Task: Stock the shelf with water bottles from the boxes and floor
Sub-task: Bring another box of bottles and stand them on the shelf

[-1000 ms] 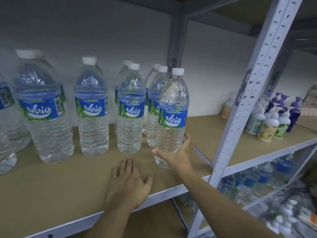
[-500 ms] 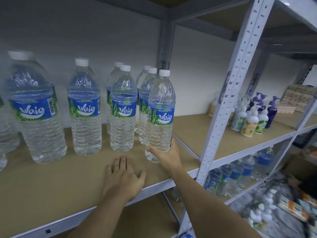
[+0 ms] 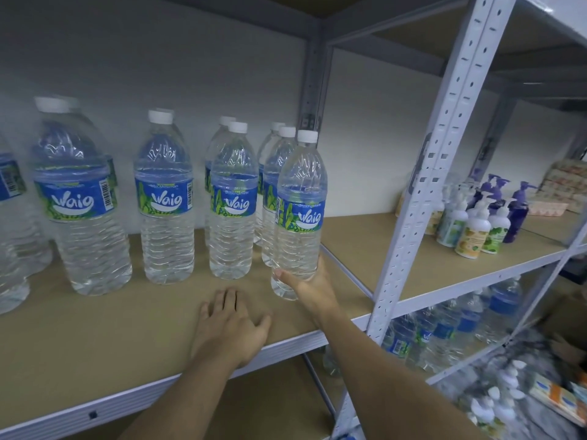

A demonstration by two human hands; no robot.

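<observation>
The left hand (image 3: 232,325) lies flat on the shelf (image 3: 95,331), fingers straight, holding nothing. Just beyond, the right hand (image 3: 309,282) curls its fingers round the base of a bottle (image 3: 301,217) at the right end of the row (image 3: 233,201). Gripped so low, the tall bottle could tip and topple its neighbours.

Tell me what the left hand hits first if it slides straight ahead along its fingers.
Most likely the base of the water bottle directly ahead. The left hand lies flat on the shelf board, with only bare board between them, though depth is unclear.
</observation>
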